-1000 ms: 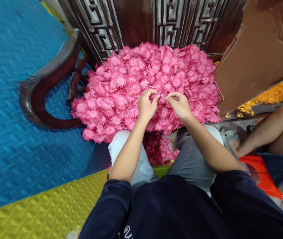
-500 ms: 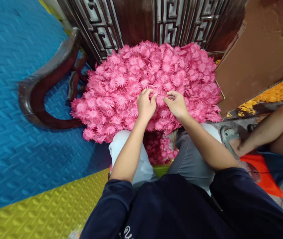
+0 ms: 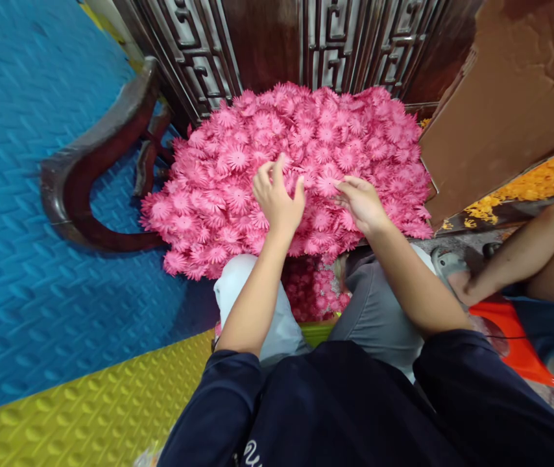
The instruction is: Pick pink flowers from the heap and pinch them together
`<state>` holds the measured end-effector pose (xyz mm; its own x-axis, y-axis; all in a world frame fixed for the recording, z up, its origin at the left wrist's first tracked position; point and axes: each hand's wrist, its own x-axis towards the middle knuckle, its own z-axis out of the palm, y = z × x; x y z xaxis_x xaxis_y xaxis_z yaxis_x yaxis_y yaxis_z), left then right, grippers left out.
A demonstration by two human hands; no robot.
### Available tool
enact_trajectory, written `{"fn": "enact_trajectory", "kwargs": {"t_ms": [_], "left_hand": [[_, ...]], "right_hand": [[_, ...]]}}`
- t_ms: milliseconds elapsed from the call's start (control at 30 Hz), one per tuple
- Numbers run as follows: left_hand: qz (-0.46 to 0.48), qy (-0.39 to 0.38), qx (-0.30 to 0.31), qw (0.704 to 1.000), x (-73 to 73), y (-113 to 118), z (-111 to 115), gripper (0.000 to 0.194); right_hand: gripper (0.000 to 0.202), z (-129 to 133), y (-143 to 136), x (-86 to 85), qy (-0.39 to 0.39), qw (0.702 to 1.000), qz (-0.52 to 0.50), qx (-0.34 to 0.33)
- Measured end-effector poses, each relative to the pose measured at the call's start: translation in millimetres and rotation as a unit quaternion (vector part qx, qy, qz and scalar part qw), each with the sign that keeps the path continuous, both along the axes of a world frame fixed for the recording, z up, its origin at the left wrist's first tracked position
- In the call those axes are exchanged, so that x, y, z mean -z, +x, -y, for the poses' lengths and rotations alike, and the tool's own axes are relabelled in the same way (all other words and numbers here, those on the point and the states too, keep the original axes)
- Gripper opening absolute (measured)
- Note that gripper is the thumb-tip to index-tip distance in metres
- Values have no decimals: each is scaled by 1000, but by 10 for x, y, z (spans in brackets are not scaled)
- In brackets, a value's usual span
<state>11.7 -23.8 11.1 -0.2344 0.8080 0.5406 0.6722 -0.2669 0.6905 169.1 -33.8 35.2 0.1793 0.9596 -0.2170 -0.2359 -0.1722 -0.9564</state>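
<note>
A broad heap of pink flowers (image 3: 238,159) with narrow petals covers the seat in front of me. Over its middle, my left hand (image 3: 278,194) has its fingers spread and holds nothing. To the right of it, my right hand (image 3: 361,200) pinches the edge of a single pink flower (image 3: 326,184) between thumb and fingers. That flower lies just above the heap, between my two hands. The hands are apart from each other.
A dark curved wooden armrest (image 3: 70,181) stands at left, a carved wooden back (image 3: 267,42) behind the heap. Brown cardboard (image 3: 505,110) and orange flowers (image 3: 540,178) are at right, near another person's leg (image 3: 530,253). More pink flowers (image 3: 323,292) lie between my knees.
My left hand has opened and moved slightly left and up, away from my right hand. My right hand has shifted a little right, with the flower at its fingertips.
</note>
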Motion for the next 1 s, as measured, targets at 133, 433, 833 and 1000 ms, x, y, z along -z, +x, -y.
{"fn": "enact_trajectory", "kwargs": {"t_ms": [133,433,833,1000], "left_hand": [[-61,9,109,992,37,169,55,23],[10,23,123,992,105,128,-17,8],[29,7,120,992,100,134,-17,10],[51,7,131,990,72,159,12,9]], "right_hand": [[9,30,-19,7,-8,996,-83,-19],[12,38,-28,85,22,991,-123,-57],[10,69,-170,150,43,986,-161,-10],[17,56,-121,158,35,990,-133,-24]]}}
